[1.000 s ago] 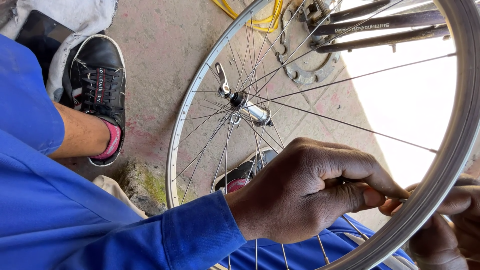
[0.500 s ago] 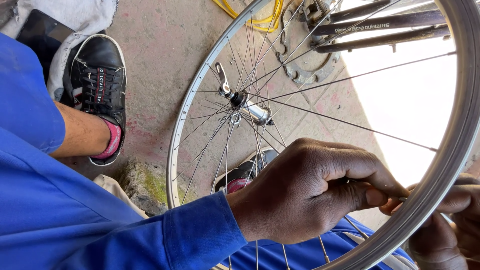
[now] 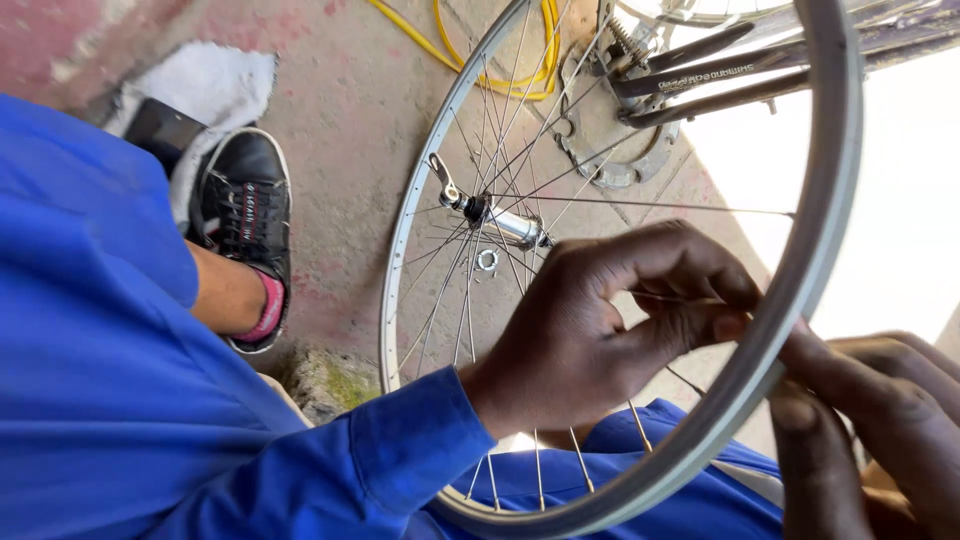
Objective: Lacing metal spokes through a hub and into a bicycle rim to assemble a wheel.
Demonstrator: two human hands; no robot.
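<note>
A person in blue overalls works on a silver bicycle wheel (image 3: 420, 215) held on edge across the lap. The left hand (image 3: 610, 330) reaches inside the rim, thumb and fingers pinched on a thin spoke (image 3: 655, 296) just short of where it meets the rim. The spoke's long axis runs from the hub (image 3: 505, 222), up and to the left of that hand, outward to the rim directly beyond its fingertips. The right hand (image 3: 870, 430) sits on the outer side of the rim, touching it just opposite the left hand's fingertips; its fingers are curled, but whether they grip anything besides the rim cannot be told. Both hands meet at the same stretch of rim, the left being the one on the spoke. The wheel is bare of tyre, its rim bright metal, its spokes fine and crossed. Beyond the hands lie a black shoe (image 3: 245, 225), a yellow cable (image 3: 470, 60) on the concrete floor (image 3: 340, 110), and a bicycle frame (image 3: 720, 80).
</note>
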